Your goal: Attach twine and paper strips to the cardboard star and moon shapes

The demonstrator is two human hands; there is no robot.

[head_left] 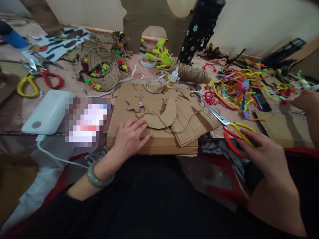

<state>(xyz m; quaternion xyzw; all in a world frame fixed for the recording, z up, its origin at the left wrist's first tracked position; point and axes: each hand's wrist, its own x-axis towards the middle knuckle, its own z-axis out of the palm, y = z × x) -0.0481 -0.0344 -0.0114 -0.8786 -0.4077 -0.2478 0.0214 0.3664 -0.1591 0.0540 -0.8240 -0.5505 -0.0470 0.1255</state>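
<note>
My left hand [131, 137] lies flat on a stack of cardboard [114, 122], fingers stretched out by a crescent-shaped cardboard cutout [154, 121] with a star-like end. A thin cord [184, 129] runs loosely across the cutout and a loose ribbed cardboard piece [183, 139]. My right hand [266, 156] is closed around the red and yellow handles of a pair of scissors [225, 121]. The blades point up and left, past the right edge of the cardboard stack. A small white bottle with a yellow label [172, 79] stands behind the cutout.
Left are a white power bank [47, 113], a blurred phone screen [87, 122] and other scissors [30, 84]. Behind lie twine-covered crescents [104, 66], a twine roll [190, 73] and a flowered black umbrella [193, 39]. Pipe cleaners [239, 83] and another person's hand [307, 103] are at right.
</note>
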